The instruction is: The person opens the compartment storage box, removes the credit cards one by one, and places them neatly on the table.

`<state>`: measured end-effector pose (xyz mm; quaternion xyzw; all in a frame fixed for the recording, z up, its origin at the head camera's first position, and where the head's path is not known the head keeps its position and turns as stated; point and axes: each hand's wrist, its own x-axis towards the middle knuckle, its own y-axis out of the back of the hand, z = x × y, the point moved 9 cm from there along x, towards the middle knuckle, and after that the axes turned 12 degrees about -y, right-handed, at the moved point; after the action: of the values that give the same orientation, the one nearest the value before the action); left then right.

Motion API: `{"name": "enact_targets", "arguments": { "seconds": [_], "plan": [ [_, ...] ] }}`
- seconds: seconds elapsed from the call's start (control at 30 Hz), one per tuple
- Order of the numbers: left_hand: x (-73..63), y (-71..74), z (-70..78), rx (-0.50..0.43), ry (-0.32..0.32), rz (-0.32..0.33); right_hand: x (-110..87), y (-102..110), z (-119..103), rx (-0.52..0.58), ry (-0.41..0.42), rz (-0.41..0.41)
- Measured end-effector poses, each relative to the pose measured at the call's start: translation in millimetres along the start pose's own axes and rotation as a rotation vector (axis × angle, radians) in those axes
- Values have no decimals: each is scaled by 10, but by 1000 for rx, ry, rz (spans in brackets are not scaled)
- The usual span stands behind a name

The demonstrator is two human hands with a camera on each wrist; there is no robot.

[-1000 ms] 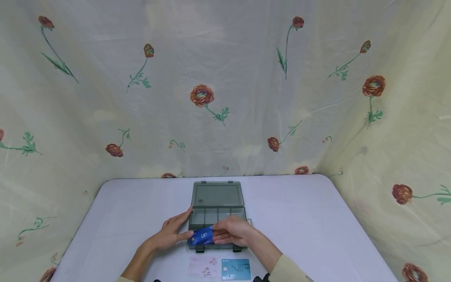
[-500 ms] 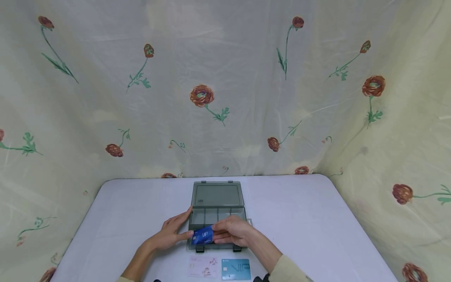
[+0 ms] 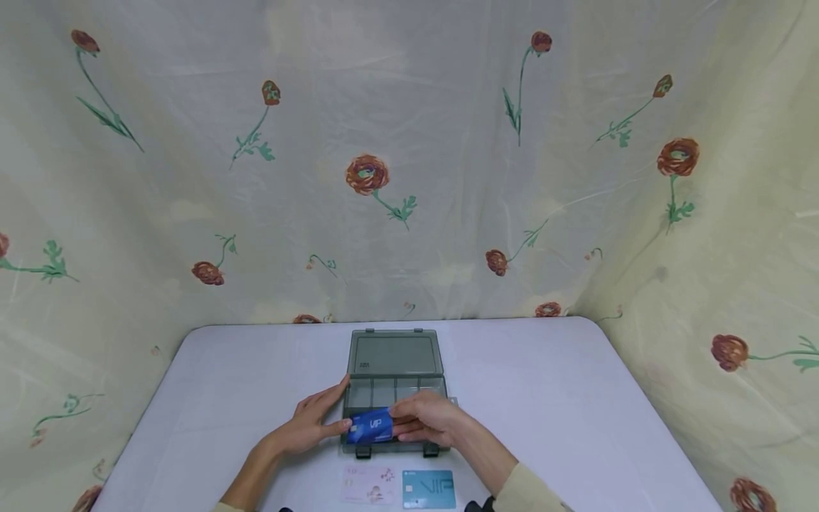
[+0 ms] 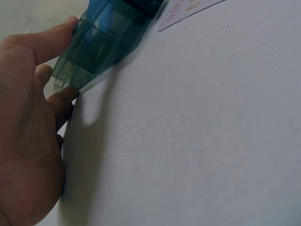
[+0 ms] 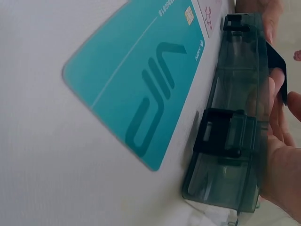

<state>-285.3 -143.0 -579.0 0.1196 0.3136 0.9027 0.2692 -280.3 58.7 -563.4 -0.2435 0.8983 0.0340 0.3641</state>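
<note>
A translucent grey-green plastic box [image 3: 416, 391] lies with its lid [image 3: 395, 354] folded back, a row of compartments showing at its rear. Over the front part of the box, my right hand [image 3: 427, 418] pinches a blue VIP card [image 3: 371, 425] by its right end. The card appears bent in the right wrist view, where its dark edge [image 5: 278, 68] arches above the box wall. My left hand [image 3: 310, 424] rests against the box's left side with fingers extended, its thumb by the card's left end. The right fingertips are partly hidden behind the card and box wall.
A pink floral card [image 3: 367, 485] and a teal VIP card [image 3: 429, 489] lie side by side in front of the box. Two dark latches [image 5: 218, 132] project from the box's front. A floral curtain [image 3: 409, 213] surrounds the white table [image 3: 544, 398].
My right hand has shifted slightly to the right, and the blue card has moved a little that way with it. The left hand and the box stay in place.
</note>
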Motion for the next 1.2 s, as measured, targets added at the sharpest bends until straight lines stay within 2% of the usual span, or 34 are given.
{"name": "enact_targets", "arguments": {
  "seconds": [0.57, 0.8, 1.0, 1.2],
  "plan": [
    [11, -6, 19, 4, -22, -2, -273, 278, -32, -64, 57, -23],
    [5, 14, 31, 5, -31, 2, -452, 327, -41, -141, 79, -169],
    [4, 28, 30, 4, -29, 7, -545, 307, 92, -213, 29, -313],
    [1, 21, 14, 1, -30, 8, -571, 292, 283, -279, -22, -413]
  ]
}}
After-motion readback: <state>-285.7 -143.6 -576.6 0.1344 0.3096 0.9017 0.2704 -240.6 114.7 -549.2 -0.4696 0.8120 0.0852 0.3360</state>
